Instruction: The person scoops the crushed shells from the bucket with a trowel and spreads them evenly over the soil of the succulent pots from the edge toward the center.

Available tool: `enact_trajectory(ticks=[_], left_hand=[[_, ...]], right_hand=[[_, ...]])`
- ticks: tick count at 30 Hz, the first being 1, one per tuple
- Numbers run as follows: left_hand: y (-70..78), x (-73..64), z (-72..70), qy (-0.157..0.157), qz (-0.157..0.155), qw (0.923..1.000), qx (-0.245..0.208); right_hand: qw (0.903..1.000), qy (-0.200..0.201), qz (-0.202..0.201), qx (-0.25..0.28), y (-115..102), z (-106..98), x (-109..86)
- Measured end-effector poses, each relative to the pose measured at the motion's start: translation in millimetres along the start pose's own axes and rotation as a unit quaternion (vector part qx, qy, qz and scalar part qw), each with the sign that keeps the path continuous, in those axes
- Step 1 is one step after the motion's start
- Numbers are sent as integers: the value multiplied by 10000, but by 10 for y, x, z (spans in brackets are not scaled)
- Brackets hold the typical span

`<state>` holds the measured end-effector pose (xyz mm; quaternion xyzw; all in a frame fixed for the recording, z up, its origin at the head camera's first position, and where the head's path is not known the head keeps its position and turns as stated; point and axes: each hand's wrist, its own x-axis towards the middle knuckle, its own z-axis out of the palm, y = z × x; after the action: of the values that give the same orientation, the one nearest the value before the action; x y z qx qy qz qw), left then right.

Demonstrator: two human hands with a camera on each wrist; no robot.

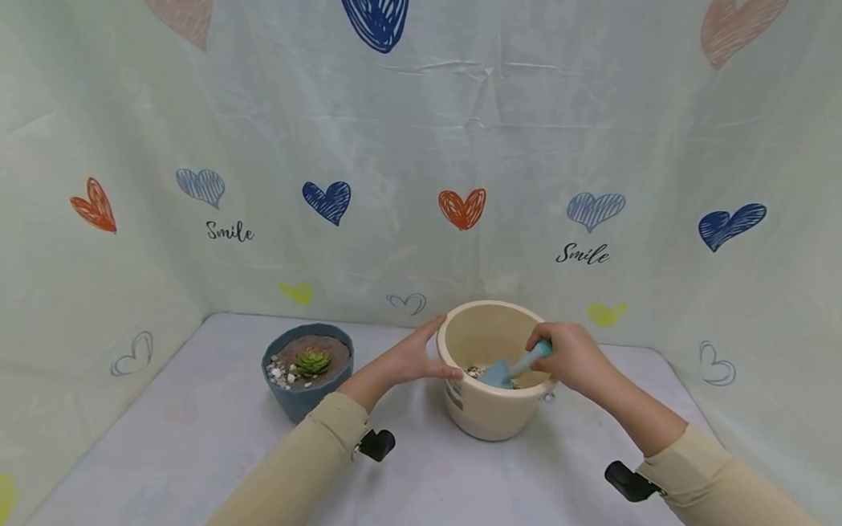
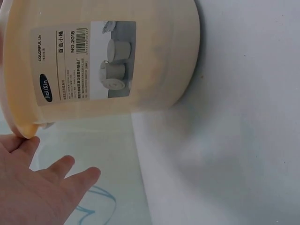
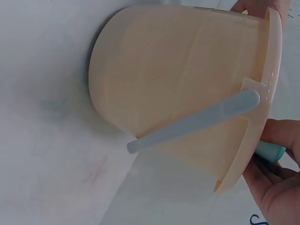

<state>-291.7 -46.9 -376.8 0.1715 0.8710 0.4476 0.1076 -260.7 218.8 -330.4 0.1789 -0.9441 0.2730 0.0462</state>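
A cream plastic bucket [image 1: 491, 412] stands upright on the table. My left hand [image 1: 418, 354] holds its left rim, thumb toward the front and fingers farther back; two outer fingers spread away from the wall in the left wrist view. Over the right rim, my right hand [image 1: 576, 357] grips the teal handle of a small blue shovel [image 1: 497, 374]. The shovel's blade slopes down into the bucket, against speckled, gravel-like bits [image 1: 474, 372]. In the right wrist view the bucket wall hides the blade, and only the handle end [image 3: 271, 151] shows between the fingers.
Left of the bucket stands a blue pot [image 1: 295, 400] with a green succulent [image 1: 312, 362], brown soil and white pebbles. The bucket's pale carrying handle [image 3: 192, 123] hangs outside its wall. Behind the table [image 1: 407, 487] hangs a heart-printed curtain [image 1: 429, 135].
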Motion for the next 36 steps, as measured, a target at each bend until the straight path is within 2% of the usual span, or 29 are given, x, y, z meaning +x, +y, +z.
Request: enact_trajectory(ticks=[5,17,30,36], left_hand=[[7,5,6,30,-76,10000,-3],[2,8,19,33,-39,10000,-21],[3,-6,23,74,-55,10000,-16],[0,-7,28,85,-12,10000,-16]], right_hand=[[9998,-17,-168,113,25,11,-5],[9991,-110,-227,329,96,-10,14],[9973,-410,-281,547,207,-36,118],[9947,-583,-264,810,227,8,165]])
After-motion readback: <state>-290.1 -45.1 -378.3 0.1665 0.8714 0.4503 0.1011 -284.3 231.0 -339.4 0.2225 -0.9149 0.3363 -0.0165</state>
